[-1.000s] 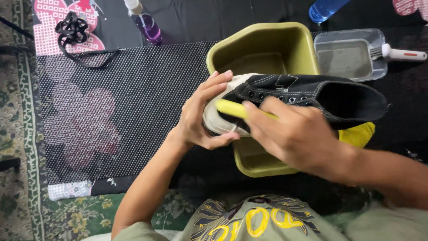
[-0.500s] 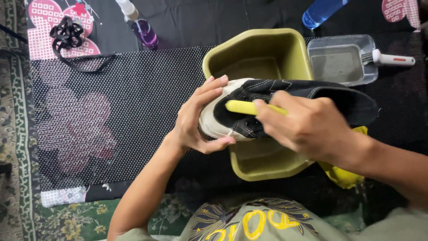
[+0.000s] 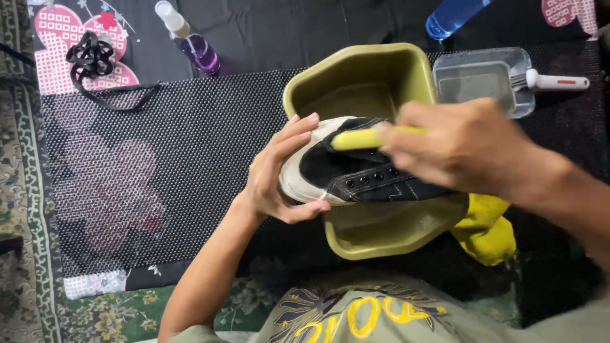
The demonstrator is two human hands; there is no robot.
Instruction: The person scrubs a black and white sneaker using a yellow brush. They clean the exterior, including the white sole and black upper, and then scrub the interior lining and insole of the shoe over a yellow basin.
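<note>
At the centre of the frame the left hand [image 3: 279, 174] clamps the white toe of a black shoe [image 3: 356, 174], held over an olive basin [image 3: 356, 76] — murky water shows in its bottom. The right hand [image 3: 464, 149] is closed round a yellow brush [image 3: 356, 138] laid on the shoe's top. At upper right a clear tray [image 3: 483, 79] holds cloudy water, a white-handled brush [image 3: 553, 81] resting on its rim. A yellow cloth [image 3: 486, 228] lies at the basin's lower right edge.

left hand [image 3: 279, 174] cupped, right hand [image 3: 460, 146] clenched
</note>
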